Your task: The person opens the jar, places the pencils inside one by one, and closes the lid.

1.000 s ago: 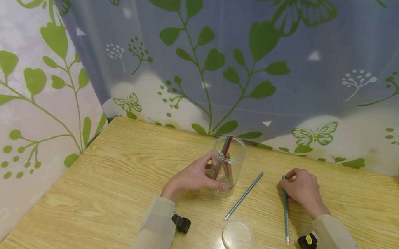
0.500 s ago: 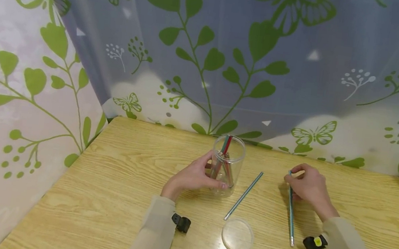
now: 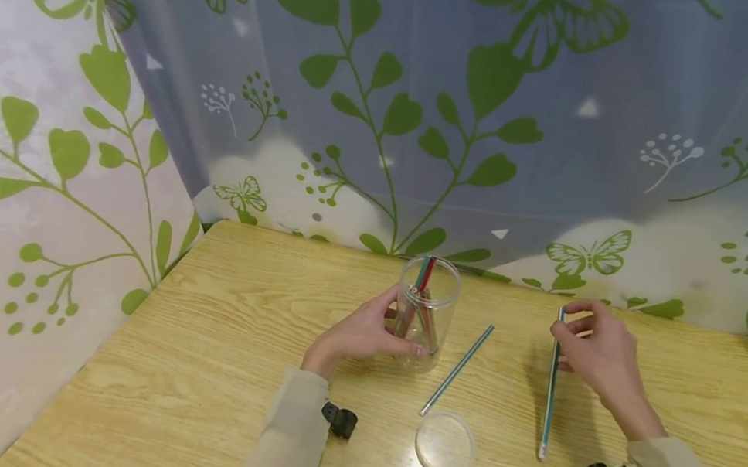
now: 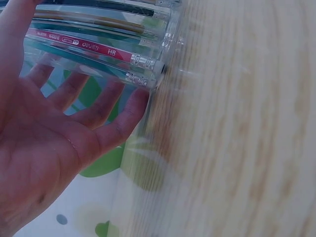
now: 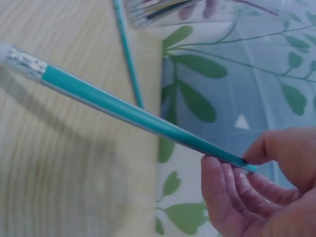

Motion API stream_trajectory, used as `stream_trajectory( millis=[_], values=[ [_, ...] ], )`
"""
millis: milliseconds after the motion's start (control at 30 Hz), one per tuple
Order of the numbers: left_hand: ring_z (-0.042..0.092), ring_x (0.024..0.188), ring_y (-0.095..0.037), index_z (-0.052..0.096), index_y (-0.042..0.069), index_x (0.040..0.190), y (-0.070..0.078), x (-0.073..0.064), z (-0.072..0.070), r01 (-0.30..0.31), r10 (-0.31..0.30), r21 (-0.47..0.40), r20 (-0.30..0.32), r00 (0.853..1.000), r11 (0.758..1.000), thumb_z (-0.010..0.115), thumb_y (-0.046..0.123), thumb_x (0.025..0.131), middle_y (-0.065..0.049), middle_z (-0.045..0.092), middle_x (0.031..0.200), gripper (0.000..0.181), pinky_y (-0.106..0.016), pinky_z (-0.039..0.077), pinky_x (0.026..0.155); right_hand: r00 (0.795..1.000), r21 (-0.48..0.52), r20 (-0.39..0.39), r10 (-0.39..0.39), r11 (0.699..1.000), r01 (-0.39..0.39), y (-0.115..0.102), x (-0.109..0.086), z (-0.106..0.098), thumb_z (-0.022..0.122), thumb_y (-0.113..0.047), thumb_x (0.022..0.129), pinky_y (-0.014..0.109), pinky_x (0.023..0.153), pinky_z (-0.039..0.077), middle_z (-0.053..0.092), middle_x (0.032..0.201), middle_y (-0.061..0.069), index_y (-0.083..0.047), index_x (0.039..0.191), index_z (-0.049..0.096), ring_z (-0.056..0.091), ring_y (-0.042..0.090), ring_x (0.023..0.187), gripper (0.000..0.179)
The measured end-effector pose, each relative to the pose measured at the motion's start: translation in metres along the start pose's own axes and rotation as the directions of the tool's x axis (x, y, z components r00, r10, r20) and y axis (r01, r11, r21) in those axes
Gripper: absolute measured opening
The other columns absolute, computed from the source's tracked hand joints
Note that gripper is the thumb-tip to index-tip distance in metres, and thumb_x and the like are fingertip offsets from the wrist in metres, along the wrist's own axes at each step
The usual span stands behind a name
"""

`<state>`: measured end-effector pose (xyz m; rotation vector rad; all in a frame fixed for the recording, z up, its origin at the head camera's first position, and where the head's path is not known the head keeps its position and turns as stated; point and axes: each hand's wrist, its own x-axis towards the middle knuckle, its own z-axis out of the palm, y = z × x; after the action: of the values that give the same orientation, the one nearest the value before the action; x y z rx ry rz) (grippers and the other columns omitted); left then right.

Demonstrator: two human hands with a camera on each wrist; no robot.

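My left hand (image 3: 365, 331) grips the lower part of a clear plastic jar (image 3: 444, 312) that stands upright. Inside the jar are several pencils, among them a red pencil (image 4: 94, 46) with HB printed on it. My right hand (image 3: 601, 351) pinches a teal pencil (image 5: 113, 106) near its far tip, between thumb and fingers. The silver ferrule and eraser end points away from the hand, toward the front of the table. Between the hands lies another teal pencil (image 3: 458, 368) on the table, slanting up to the right.
A round clear lid (image 3: 445, 445) lies on the wooden table (image 3: 207, 338), just in front of the loose pencil. Behind the table hangs a curtain (image 3: 372, 132) with green leaves and butterflies. Another patterned cloth (image 3: 32, 223) stands along the left side.
My right hand has moved right and slightly back, lifting the far end of the teal pencil, which now points more straight ahead. The left hand and jar stay where they were.
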<state>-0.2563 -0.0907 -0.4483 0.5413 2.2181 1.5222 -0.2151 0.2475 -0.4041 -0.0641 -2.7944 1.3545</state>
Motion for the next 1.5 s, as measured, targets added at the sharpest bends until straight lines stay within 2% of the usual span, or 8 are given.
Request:
stream_trajectory(
  millis=[100, 333, 533, 733, 1067, 1200, 1433, 1500],
  values=[
    [0.064, 0.12, -0.029, 0.048, 0.044, 0.134, 0.0, 0.0, 0.001, 0.003, -0.003, -0.001, -0.001, 1.0, 1.0, 0.089, 0.031, 0.08, -0.004, 0.058, 0.131, 0.069, -0.042, 0.058, 0.089, 0.996, 0.022, -0.07, -0.048, 0.999, 0.05, -0.008, -0.006, -0.006, 0.055, -0.021, 0.102, 0.03, 0.059, 0.062, 0.063, 0.105, 0.018, 0.001, 0.136, 0.048, 0.067, 0.006, 0.071, 0.041],
    [0.066, 0.117, -0.029, 0.046, 0.043, 0.138, -0.001, 0.001, 0.0, 0.006, -0.006, -0.012, -0.001, 1.0, 1.0, 0.088, 0.03, 0.081, -0.004, 0.057, 0.134, 0.072, -0.042, 0.058, 0.088, 0.96, 0.103, -0.258, -0.11, 0.985, 0.14, -0.031, -0.016, -0.018, 0.06, -0.017, 0.1, 0.022, 0.056, 0.059, 0.06, 0.085, -0.014, -0.011, 0.127, 0.052, 0.065, 0.0, 0.065, 0.028],
    [0.066, 0.118, -0.031, 0.046, 0.044, 0.139, -0.002, 0.002, 0.0, 0.002, -0.002, -0.02, 0.005, 1.0, 1.0, 0.088, 0.03, 0.081, -0.004, 0.057, 0.137, 0.073, -0.042, 0.059, 0.087, 0.924, 0.241, -0.368, -0.105, 0.949, 0.204, -0.047, -0.02, -0.023, 0.061, -0.009, 0.099, 0.022, 0.057, 0.06, 0.061, 0.09, -0.01, -0.022, 0.119, 0.053, 0.065, 0.003, 0.067, 0.026],
    [0.066, 0.117, -0.029, 0.048, 0.041, 0.136, -0.001, 0.002, 0.0, -0.003, 0.003, -0.023, 0.01, 1.0, 1.0, 0.088, 0.03, 0.081, -0.003, 0.056, 0.138, 0.07, -0.042, 0.059, 0.087, 0.896, 0.474, -0.44, -0.058, 0.833, 0.287, -0.062, -0.021, -0.028, 0.062, 0.003, 0.094, 0.022, 0.054, 0.059, 0.064, 0.09, 0.0, -0.013, 0.117, 0.058, 0.067, 0.008, 0.064, 0.029],
    [0.065, 0.117, -0.027, 0.044, 0.048, 0.142, -0.001, 0.0, 0.0, -0.002, 0.002, -0.015, 0.002, 1.0, 1.0, 0.089, 0.032, 0.079, -0.002, 0.055, 0.14, 0.08, -0.041, 0.058, 0.087, 0.849, 0.546, -0.515, -0.115, 0.719, 0.429, -0.081, -0.024, -0.034, 0.061, 0.01, 0.092, 0.024, 0.055, 0.06, 0.063, 0.089, 0.008, -0.008, 0.114, 0.059, 0.071, 0.012, 0.063, 0.028],
    [0.066, 0.115, -0.026, 0.047, 0.044, 0.138, -0.001, 0.0, 0.0, -0.004, 0.004, -0.018, 0.003, 1.0, 1.0, 0.089, 0.031, 0.079, -0.002, 0.055, 0.139, 0.073, -0.041, 0.058, 0.086, 0.825, 0.588, -0.546, -0.146, 0.635, 0.501, -0.089, -0.025, -0.036, 0.061, 0.012, 0.092, 0.027, 0.056, 0.061, 0.062, 0.087, 0.011, -0.005, 0.112, 0.059, 0.07, 0.016, 0.064, 0.027],
    [0.066, 0.113, -0.027, 0.051, 0.031, 0.125, -0.002, 0.002, 0.001, -0.003, 0.003, -0.022, 0.006, 1.0, 1.0, 0.089, 0.03, 0.08, -0.003, 0.055, 0.135, 0.059, -0.04, 0.059, 0.085, 0.732, 0.546, -0.642, -0.227, 0.535, 0.645, -0.104, -0.022, -0.035, 0.06, 0.011, 0.092, 0.029, 0.057, 0.061, 0.058, 0.083, 0.012, -0.005, 0.109, 0.056, 0.068, 0.018, 0.062, 0.024],
    [0.066, 0.113, -0.027, 0.05, 0.027, 0.123, -0.002, 0.003, 0.001, -0.001, 0.001, -0.022, 0.005, 1.0, 1.0, 0.089, 0.029, 0.08, -0.004, 0.055, 0.135, 0.057, -0.04, 0.059, 0.084, 0.701, 0.542, -0.67, -0.246, 0.483, 0.687, -0.108, -0.02, -0.034, 0.06, 0.013, 0.091, 0.031, 0.057, 0.061, 0.058, 0.081, 0.013, -0.003, 0.109, 0.056, 0.067, 0.02, 0.06, 0.024]
  ],
)
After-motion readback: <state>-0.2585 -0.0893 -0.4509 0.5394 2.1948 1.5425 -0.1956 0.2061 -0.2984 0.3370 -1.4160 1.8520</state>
